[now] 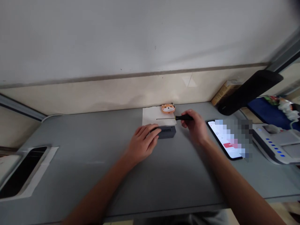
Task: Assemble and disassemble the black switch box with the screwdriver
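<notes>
Near the middle of the grey table (pixel 89 168) lies a small dark grey box with vent slots (pixel 167 133). My left hand (pixel 144 140) is closed over its left end, hiding that part. In my right hand (pixel 194 126) is a screwdriver (pixel 184 117), gripped by its black handle. Its thin shaft points left, roughly level, and its tip is just above and behind the box, apart from it. Behind the box is a sheet of white paper (pixel 150 114), with an orange dog-face trinket (pixel 168 108) at its back right.
A lit phone (pixel 225 139) lies right of my right hand. Farther right are a white device with blue lights (pixel 274 145), a black cylinder (pixel 249 92) and a yellowish box (pixel 223 92). At far left, a black slab (pixel 25 172) rests on white paper. A wall borders the table's back.
</notes>
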The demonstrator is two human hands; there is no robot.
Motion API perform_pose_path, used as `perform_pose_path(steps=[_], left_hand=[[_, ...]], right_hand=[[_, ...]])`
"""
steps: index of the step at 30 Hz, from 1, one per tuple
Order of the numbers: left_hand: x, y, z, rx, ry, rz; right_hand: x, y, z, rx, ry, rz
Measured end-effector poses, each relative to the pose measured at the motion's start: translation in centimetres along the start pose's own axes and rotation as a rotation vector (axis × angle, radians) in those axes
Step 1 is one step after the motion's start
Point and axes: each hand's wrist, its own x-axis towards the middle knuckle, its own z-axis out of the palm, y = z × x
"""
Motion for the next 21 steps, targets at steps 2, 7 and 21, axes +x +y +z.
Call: perform_pose_path(steps=[2,7,21], left_hand=[[0.0,-0.1,0.1,-0.012,-0.028,0.029],[-0.2,-0.7,0.2,-0.027,-0.01,-0.002],[1.2,1.8,1.0,0.1,-0.053,0.001]], right_hand=[[-0.1,-0.7,-0.5,0.012,0.03,-0.082],[0.0,-1.8,-1.9,0.094,0.05,-0.173],[0.6,-1.2,-2.2,0.154,0.08,-0.11]])
